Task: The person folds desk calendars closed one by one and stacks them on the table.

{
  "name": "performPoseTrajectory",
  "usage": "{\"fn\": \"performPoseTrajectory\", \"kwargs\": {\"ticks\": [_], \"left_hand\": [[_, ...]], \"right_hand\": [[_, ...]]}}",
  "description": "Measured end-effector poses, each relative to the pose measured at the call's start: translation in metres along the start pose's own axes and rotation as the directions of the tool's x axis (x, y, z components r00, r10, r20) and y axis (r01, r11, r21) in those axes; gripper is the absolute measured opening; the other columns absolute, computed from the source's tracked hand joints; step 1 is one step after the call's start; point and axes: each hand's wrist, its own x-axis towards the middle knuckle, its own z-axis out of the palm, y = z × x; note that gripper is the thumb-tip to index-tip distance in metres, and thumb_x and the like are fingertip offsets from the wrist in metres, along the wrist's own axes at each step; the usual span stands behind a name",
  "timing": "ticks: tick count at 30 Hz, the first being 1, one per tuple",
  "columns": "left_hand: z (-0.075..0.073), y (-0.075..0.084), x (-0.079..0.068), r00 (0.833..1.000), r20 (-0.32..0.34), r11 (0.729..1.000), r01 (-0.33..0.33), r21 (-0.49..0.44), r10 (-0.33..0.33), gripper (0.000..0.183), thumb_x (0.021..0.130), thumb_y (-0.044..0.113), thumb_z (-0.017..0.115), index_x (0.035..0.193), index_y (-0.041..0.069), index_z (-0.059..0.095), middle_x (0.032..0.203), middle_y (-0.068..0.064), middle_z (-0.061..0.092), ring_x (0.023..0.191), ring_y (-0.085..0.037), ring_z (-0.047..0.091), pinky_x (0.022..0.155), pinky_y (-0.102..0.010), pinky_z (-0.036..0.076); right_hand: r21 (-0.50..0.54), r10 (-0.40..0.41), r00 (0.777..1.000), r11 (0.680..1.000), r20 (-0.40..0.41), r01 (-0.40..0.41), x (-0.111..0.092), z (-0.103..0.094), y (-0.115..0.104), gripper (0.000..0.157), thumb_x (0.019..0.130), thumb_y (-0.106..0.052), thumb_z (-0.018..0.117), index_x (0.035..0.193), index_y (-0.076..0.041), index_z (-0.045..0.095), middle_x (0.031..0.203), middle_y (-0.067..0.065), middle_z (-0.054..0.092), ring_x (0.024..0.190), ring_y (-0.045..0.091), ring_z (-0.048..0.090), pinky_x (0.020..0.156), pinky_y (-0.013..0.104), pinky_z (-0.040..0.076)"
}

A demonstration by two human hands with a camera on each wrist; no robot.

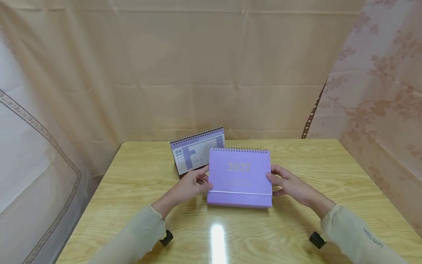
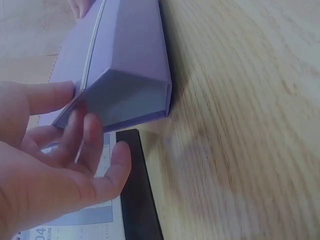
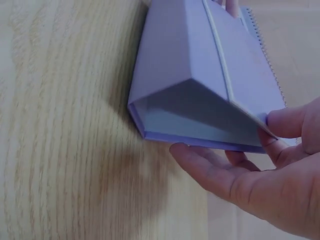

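Observation:
A purple desk calendar (image 1: 239, 179) with gold "2022" lettering, a spiral along its top and a white elastic band stands at the middle of the table. My left hand (image 1: 190, 186) pinches its left side edge, thumb on the front cover. At the opposite edge my right hand (image 1: 292, 185) grips it the same way, with fingers behind the cover. Both wrist views show the calendar's hollow, folded stand (image 2: 131, 97) from the side. Behind and to the left, a second desk calendar (image 1: 197, 156) showing "04" stands at an angle, partly hidden by the purple one.
The wooden table (image 1: 138, 190) has a beige curtain (image 1: 184, 73) hanging along its back edge. Patterned cloth (image 1: 389, 91) hangs at the right, and white cloth (image 1: 33, 154) at the left. Small black devices (image 1: 167, 238) sit at both wrists.

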Motion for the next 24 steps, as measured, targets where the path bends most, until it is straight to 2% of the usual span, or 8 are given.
{"fn": "performPoseTrajectory", "kwargs": {"ticks": [3, 6, 9, 11, 16, 18, 24], "left_hand": [[0.000, 0.001, -0.003, 1.000, 0.007, 0.998, -0.007, 0.067, 0.007, 0.068, 0.101, 0.021, 0.066, 0.159, 0.011, 0.032, 0.134, -0.012, 0.056, 0.113, -0.029, 0.056, 0.094, -0.044, 0.051], [0.001, 0.000, -0.005, 1.000, 0.023, 0.996, -0.023, 0.091, 0.021, 0.068, 0.103, 0.024, 0.062, 0.160, 0.014, 0.026, 0.154, -0.017, 0.037, 0.130, -0.039, 0.046, 0.106, -0.055, 0.043], [0.003, -0.001, -0.005, 0.997, 0.069, 0.997, -0.046, 0.068, 0.041, 0.071, 0.106, 0.022, 0.057, 0.163, 0.017, 0.014, 0.165, -0.017, 0.018, 0.144, -0.041, 0.032, 0.114, -0.056, 0.033], [0.005, -0.002, -0.004, 0.994, 0.106, 0.999, -0.036, 0.034, 0.032, 0.075, 0.107, 0.023, 0.053, 0.163, 0.023, 0.004, 0.169, -0.009, 0.007, 0.149, -0.035, 0.025, 0.117, -0.052, 0.029], [0.009, 0.002, -0.005, 0.991, 0.126, 0.999, 0.034, 0.002, -0.034, 0.082, 0.107, 0.034, 0.052, 0.159, 0.040, -0.011, 0.169, 0.002, 0.003, 0.148, -0.025, 0.028, 0.118, -0.045, 0.029], [0.010, 0.003, -0.005, 0.992, 0.114, 0.999, 0.046, 0.008, -0.047, 0.084, 0.106, 0.037, 0.053, 0.159, 0.041, -0.012, 0.169, 0.000, 0.007, 0.147, -0.024, 0.031, 0.117, -0.046, 0.031], [0.010, 0.002, -0.004, 0.995, 0.081, 0.997, 0.064, -0.041, -0.061, 0.086, 0.105, 0.038, 0.055, 0.159, 0.043, -0.013, 0.169, -0.001, 0.006, 0.143, -0.027, 0.036, 0.113, -0.048, 0.036]], "right_hand": [[-0.003, 0.009, 1.000, 1.000, -0.013, -0.009, 0.000, 0.000, -0.002, 0.031, 0.110, -0.027, 0.045, 0.124, 0.000, 0.043, 0.130, 0.022, 0.051, 0.123, 0.038, 0.055, 0.094, 0.056, 0.053], [-0.006, 0.008, 1.000, 1.000, -0.017, -0.008, 0.000, -0.002, -0.003, 0.029, 0.111, -0.026, 0.043, 0.122, 0.000, 0.042, 0.130, 0.022, 0.049, 0.123, 0.038, 0.055, 0.094, 0.058, 0.052], [0.002, 0.010, 1.000, 1.000, -0.022, -0.010, 0.000, -0.003, -0.004, 0.029, 0.111, -0.025, 0.044, 0.124, 0.000, 0.043, 0.129, 0.022, 0.049, 0.122, 0.037, 0.056, 0.095, 0.059, 0.051], [0.010, 0.007, 1.000, 1.000, -0.022, -0.007, 0.000, -0.004, -0.004, 0.030, 0.111, -0.025, 0.044, 0.127, 0.000, 0.043, 0.129, 0.022, 0.048, 0.120, 0.036, 0.057, 0.095, 0.059, 0.051], [0.020, -0.007, 0.999, 1.000, -0.044, 0.008, 0.001, -0.005, -0.005, 0.035, 0.111, -0.027, 0.045, 0.133, 0.001, 0.043, 0.130, 0.021, 0.047, 0.117, 0.034, 0.059, 0.095, 0.057, 0.052], [0.015, -0.011, 0.998, 1.000, -0.060, 0.012, 0.002, -0.004, -0.006, 0.038, 0.110, -0.028, 0.045, 0.136, 0.000, 0.043, 0.132, 0.021, 0.046, 0.117, 0.034, 0.059, 0.095, 0.057, 0.051], [0.032, -0.006, 0.994, 0.999, -0.105, 0.009, 0.004, 0.000, -0.010, 0.053, 0.109, -0.029, 0.049, 0.151, 0.001, 0.037, 0.141, 0.024, 0.047, 0.121, 0.034, 0.058, 0.096, 0.053, 0.052]]}}
